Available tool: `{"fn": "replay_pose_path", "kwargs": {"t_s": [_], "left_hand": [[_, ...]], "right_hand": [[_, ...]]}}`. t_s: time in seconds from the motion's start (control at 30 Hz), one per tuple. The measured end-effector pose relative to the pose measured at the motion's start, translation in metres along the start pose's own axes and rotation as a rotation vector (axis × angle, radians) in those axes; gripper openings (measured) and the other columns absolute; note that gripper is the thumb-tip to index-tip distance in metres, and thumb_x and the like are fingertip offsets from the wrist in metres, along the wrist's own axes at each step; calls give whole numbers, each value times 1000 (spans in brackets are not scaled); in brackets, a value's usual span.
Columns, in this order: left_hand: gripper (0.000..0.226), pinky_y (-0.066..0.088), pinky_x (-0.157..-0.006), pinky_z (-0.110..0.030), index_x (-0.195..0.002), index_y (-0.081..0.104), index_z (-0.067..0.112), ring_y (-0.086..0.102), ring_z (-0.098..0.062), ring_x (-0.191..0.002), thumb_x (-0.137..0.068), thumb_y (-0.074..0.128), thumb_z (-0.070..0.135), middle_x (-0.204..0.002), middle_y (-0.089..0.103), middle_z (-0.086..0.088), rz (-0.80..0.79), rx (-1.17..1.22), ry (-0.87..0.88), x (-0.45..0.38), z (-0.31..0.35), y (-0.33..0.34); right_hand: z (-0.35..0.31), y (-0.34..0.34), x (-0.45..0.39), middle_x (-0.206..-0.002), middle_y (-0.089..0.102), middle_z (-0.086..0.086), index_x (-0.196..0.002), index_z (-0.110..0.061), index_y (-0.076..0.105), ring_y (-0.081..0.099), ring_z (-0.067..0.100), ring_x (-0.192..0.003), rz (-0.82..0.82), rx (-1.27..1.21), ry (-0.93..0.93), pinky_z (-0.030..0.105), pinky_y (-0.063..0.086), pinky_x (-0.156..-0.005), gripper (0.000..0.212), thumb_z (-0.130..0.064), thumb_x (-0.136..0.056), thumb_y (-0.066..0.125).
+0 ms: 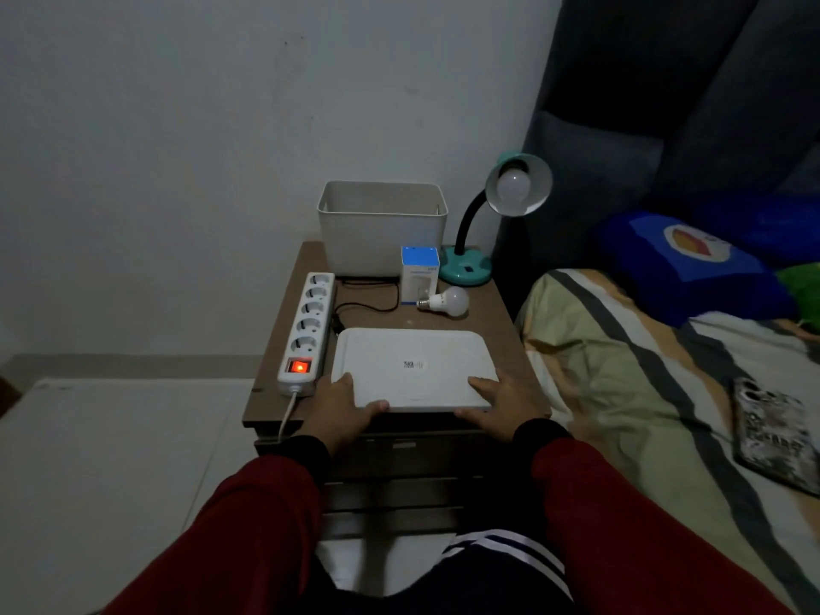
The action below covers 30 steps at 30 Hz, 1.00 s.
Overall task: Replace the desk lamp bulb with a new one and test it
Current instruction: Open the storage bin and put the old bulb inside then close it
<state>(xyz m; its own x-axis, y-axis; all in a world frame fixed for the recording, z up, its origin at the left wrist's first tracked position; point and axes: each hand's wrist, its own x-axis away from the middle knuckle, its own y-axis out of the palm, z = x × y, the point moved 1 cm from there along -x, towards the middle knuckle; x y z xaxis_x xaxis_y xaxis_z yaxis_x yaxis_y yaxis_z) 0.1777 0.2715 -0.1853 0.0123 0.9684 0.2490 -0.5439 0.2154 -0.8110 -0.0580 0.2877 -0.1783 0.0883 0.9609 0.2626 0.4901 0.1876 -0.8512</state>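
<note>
A teal desk lamp (466, 268) with a black gooseneck stands at the back right of the brown bedside table (497, 312). An unlit white bulb (513, 185) sits in its shade. A loose white bulb (446, 300) lies on its side in front of a blue and white bulb box (419, 273). A white tray (412, 366) lies upside down at the table's front. My left hand (344, 403) grips its near left corner and my right hand (499, 403) grips its near right corner.
A white power strip (307, 326) with a lit red switch lies along the table's left side, with a black cable beside it. A white bin (381, 226) stands at the back. A bed with a striped sheet and a phone (774, 437) is to the right.
</note>
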Motion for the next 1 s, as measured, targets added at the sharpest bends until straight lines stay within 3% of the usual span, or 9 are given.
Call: {"fn": "replay_pose_path", "kwargs": {"t_s": [0.13,0.3,0.53,0.73,0.83,1.0], "left_hand": [[63,45,-89,-36,-115,52,-1,53,-35,-112,-84,55,54,-124,54,-24,-38,-137,-25,-12,3,-1],[53,46,-92,-35,-107,62,-4,56,-33,-112,-87,55,45,-118,63,-21,-67,-275,-51,-34,14,-13],[45,47,-93,-35,-114,58,-4,54,-33,-114,-88,57,34,-124,58,-21,6,-300,-14,-85,41,-41],[43,47,-93,-36,-116,57,-3,53,-34,-117,-90,54,31,-126,56,-22,-3,-390,-30,-139,54,-64],[43,48,-93,-36,-116,57,-3,54,-34,-117,-88,58,31,-124,58,-22,-37,-435,-47,-161,58,-70],[38,47,-95,-35,-116,58,-2,53,-32,-120,-90,54,25,-126,57,-21,-37,-468,-41,-187,64,-76]], "right_hand": [[-2,-6,-10,-148,37,12,-140,-16,42,35,27,-136,-94,141,-17,32,30,-110,64,-48,-86,57],[-11,-22,-33,-140,49,11,-129,-7,54,44,27,-129,-189,234,14,34,38,-107,52,-40,-89,55],[-28,-49,-92,-130,59,12,-124,-15,59,55,25,-119,-38,125,-27,30,45,-98,43,-32,-84,64],[-37,-69,-145,-135,47,15,-136,-22,47,50,30,-121,116,48,-88,35,41,-105,59,-22,-81,69],[-38,-70,-171,-138,41,14,-139,-23,42,50,29,-121,99,3,-80,37,43,-105,69,-23,-77,72],[-43,-62,-199,-146,34,12,-142,-22,38,39,26,-133,51,28,-78,32,33,-109,78,-26,-74,76]]}}
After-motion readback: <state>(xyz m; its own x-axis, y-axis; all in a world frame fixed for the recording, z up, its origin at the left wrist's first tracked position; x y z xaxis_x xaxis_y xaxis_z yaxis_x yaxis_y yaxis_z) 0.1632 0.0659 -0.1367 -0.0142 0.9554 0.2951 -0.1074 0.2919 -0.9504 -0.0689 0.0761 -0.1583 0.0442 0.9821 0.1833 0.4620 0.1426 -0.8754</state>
